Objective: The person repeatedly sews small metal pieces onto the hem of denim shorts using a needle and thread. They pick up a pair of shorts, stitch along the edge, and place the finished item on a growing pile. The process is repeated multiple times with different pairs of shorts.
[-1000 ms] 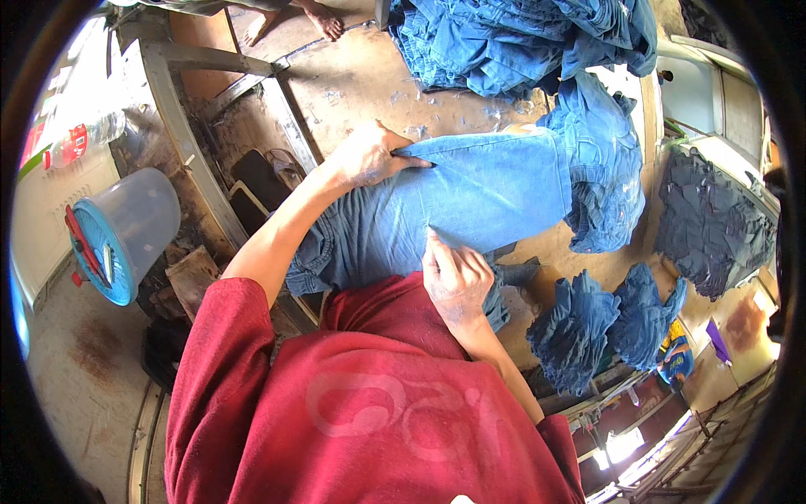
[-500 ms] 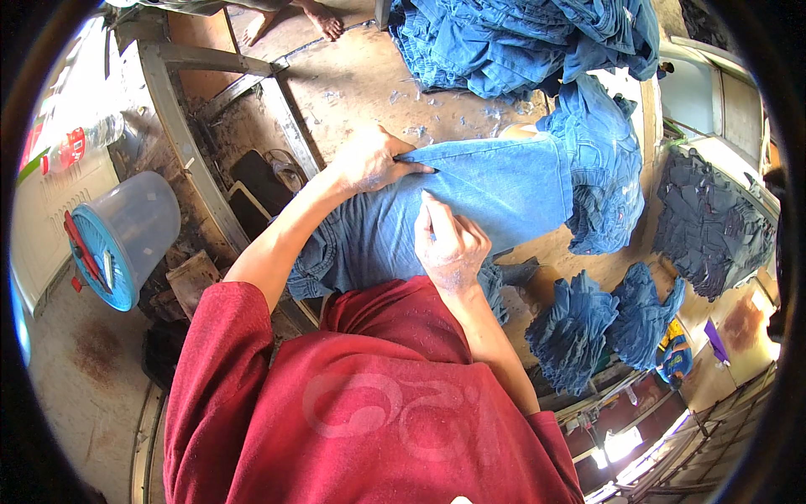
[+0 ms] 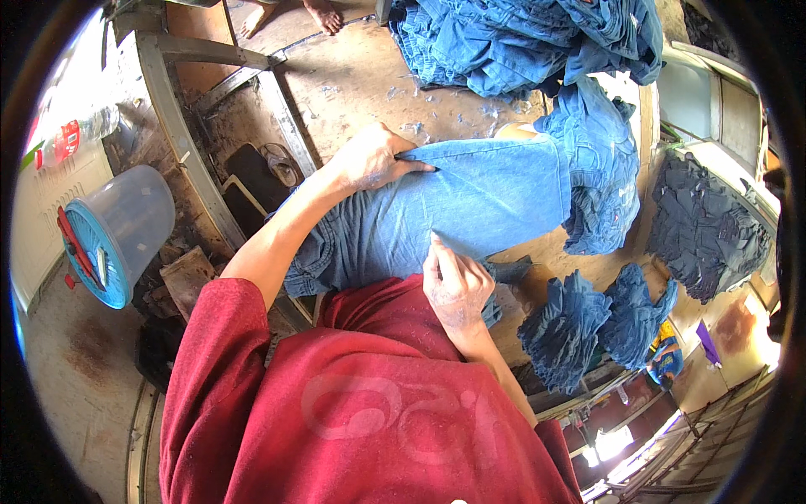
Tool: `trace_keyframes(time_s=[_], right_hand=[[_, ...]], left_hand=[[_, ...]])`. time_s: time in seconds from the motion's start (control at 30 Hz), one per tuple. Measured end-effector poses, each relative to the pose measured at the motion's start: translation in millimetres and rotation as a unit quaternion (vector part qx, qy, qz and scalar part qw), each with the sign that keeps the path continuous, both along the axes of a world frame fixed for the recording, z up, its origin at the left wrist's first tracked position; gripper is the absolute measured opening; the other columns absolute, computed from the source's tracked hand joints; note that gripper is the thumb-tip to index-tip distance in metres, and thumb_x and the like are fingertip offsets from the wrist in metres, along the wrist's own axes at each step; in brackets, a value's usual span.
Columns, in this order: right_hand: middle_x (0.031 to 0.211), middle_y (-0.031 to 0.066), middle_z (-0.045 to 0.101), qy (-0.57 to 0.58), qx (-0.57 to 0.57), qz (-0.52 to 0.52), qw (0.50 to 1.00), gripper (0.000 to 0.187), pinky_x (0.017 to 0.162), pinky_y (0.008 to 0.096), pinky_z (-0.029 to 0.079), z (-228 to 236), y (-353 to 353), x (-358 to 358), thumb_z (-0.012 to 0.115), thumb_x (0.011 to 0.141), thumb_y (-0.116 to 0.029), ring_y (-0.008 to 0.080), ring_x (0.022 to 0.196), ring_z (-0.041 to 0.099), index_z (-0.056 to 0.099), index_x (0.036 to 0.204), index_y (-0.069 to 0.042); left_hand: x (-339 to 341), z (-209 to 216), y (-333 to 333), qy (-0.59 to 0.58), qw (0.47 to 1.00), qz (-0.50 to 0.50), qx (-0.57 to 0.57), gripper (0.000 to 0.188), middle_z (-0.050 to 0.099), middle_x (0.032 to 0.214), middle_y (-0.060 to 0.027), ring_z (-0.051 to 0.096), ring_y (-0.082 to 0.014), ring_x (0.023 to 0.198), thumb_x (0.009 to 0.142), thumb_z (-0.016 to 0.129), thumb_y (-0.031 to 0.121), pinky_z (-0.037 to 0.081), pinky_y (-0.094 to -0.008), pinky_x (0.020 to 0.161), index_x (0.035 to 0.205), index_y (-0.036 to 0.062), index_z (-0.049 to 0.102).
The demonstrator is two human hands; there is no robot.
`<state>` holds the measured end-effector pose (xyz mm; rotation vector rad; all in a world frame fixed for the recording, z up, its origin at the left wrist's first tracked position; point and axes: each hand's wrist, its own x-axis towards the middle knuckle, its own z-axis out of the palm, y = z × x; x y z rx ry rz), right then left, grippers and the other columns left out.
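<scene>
Pressing blue denim jeans [image 3: 470,202] flat — left hand [image 3: 369,160], right hand [image 3: 453,290] pinching.

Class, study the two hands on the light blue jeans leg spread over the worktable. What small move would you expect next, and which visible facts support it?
Probably a short smoothing stroke along the leg. The left hand pins the far edge of the light blue jeans, the right hand pinches the near edge, and faint creases run through the denim stretched flat between them on the table.
</scene>
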<state>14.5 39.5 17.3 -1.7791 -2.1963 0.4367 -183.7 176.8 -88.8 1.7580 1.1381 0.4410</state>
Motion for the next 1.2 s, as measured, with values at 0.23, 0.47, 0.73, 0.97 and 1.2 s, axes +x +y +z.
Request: trace_keyframes(time_s=[0.23, 0.47, 0.73, 0.97, 1.2], right_hand=[[0.07, 0.0053, 0.071, 0.03, 0.044, -0.004, 0.999, 0.021, 0.054, 0.0342, 0.053, -29, 29, -6, 0.077, 0.087, -0.005, 0.0222, 0.056, 0.067, 0.078, 0.108, -0.01], [0.062, 0.0023, 0.064, -0.02, 0.049, 0.016, 0.998, 0.023, 0.052, 0.0334, 0.051, -31, 35, -10, 0.077, 0.084, -0.006, 0.0203, 0.05, 0.061, 0.078, 0.107, -0.012], [0.073, 0.0074, 0.073, 0.064, 0.031, -0.001, 0.997, 0.02, 0.055, 0.033, 0.054, -4, 9, 4, 0.078, 0.085, -0.004, 0.0214, 0.058, 0.071, 0.079, 0.105, -0.008], [0.064, 0.0005, 0.066, 0.036, 0.06, 0.002, 0.998, 0.023, 0.05, 0.0323, 0.05, -38, 29, -2, 0.077, 0.084, -0.007, 0.0184, 0.05, 0.061, 0.078, 0.107, -0.011], [0.064, 0.0016, 0.065, -0.03, 0.035, 0.01, 0.999, 0.024, 0.051, 0.0318, 0.051, -19, 21, -6, 0.077, 0.085, -0.007, 0.0196, 0.05, 0.061, 0.078, 0.109, -0.011]], left_hand=[[0, 5, 1, -0.004, 1.0, 0.001, 0.017, 0.041, 0.068, 0.065, -0.0204, 0.068, -0.0349, 0.058, 0.086, 0.085, 0.043, 0.055, -0.04, 0.061, 0.084, 0.0029, 0.081], [0, 4, 0, 0.014, 1.0, 0.006, -0.01, 0.044, 0.067, 0.068, -0.0211, 0.068, -0.0392, 0.063, 0.087, 0.082, 0.049, 0.055, -0.0425, 0.063, 0.082, 0.0053, 0.08], [0, 3, 1, 0.007, 1.0, 0.001, 0.004, 0.043, 0.065, 0.063, -0.0201, 0.066, -0.0341, 0.056, 0.086, 0.084, 0.046, 0.054, -0.0404, 0.06, 0.081, 0.003, 0.079], [0, 5, 1, 0.019, 1.0, -0.001, -0.016, 0.044, 0.066, 0.067, -0.0212, 0.068, -0.0392, 0.062, 0.088, 0.081, 0.049, 0.055, -0.0436, 0.063, 0.081, 0.0047, 0.079], [0, 3, 0, 0.015, 0.999, -0.001, -0.035, 0.045, 0.067, 0.068, -0.021, 0.068, -0.0395, 0.062, 0.088, 0.081, 0.049, 0.055, -0.0442, 0.063, 0.081, 0.0046, 0.079]])
